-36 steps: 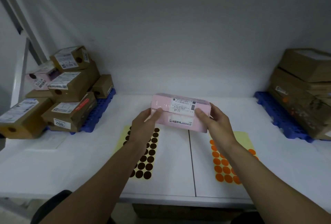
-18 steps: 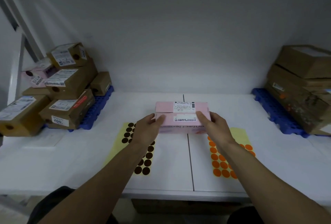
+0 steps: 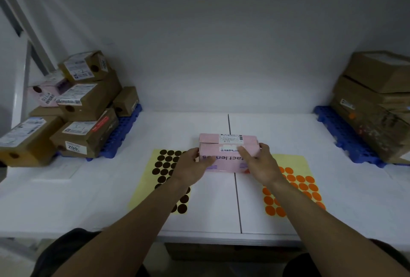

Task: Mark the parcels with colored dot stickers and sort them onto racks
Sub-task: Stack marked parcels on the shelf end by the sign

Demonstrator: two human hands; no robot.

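A pink parcel (image 3: 228, 154) with white labels lies on the white table (image 3: 221, 205), across the centre seam. My left hand (image 3: 192, 169) holds its left end and my right hand (image 3: 260, 163) holds its right end, fingers laid over the top. A yellow sheet of dark brown dot stickers (image 3: 165, 171) lies under my left wrist. A yellow sheet of orange dot stickers (image 3: 299, 185) lies by my right wrist.
On the left a blue rack (image 3: 121, 132) carries a pile of brown parcels (image 3: 87, 103) and one pink parcel (image 3: 45, 95), several with dark dots. On the right a second blue rack (image 3: 346, 141) bears stacked brown boxes (image 3: 377, 103). A white wall stands behind.
Both hands have lowered the pink parcel from mid-air onto the table and turned its printed side towards me. The hands stay at its ends.
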